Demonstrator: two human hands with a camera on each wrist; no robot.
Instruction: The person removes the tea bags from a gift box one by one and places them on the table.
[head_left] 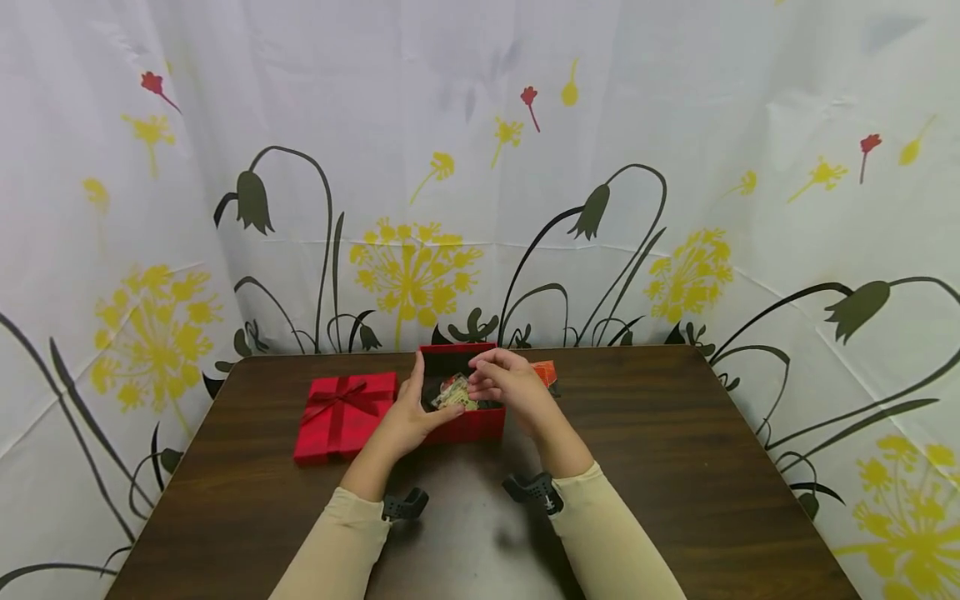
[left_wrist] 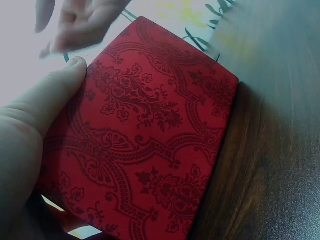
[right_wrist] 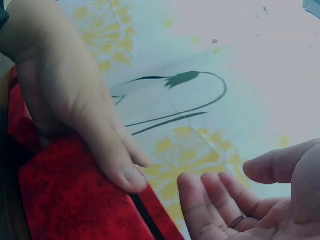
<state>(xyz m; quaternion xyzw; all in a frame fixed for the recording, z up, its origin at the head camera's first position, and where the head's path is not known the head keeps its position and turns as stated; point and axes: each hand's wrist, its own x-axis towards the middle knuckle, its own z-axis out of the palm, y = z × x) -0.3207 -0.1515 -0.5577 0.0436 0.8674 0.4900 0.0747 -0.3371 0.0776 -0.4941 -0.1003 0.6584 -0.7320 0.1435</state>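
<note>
A red gift box (head_left: 465, 425) with a dark floral pattern stands uncovered on the table, its black inside facing up. Small printed pieces (head_left: 455, 393), cream and red, lie in it; their kind is unclear. My left hand (head_left: 405, 421) holds the box at its left side, the thumb along the near rim. In the left wrist view the patterned wall (left_wrist: 145, 130) fills the middle, beside the thumb. Above the box's right side is my right hand (head_left: 513, 387), fingers loosely bent and apart from the thumb. Its palm (right_wrist: 250, 215) holds nothing in the right wrist view.
The red lid (head_left: 322, 433) with a dark red ribbon bow lies left of the box. An orange-red item (head_left: 545, 374), partly hidden by the right hand, lies to the right. A flower-printed curtain (head_left: 465, 167) hangs behind the brown wooden table (head_left: 660, 467).
</note>
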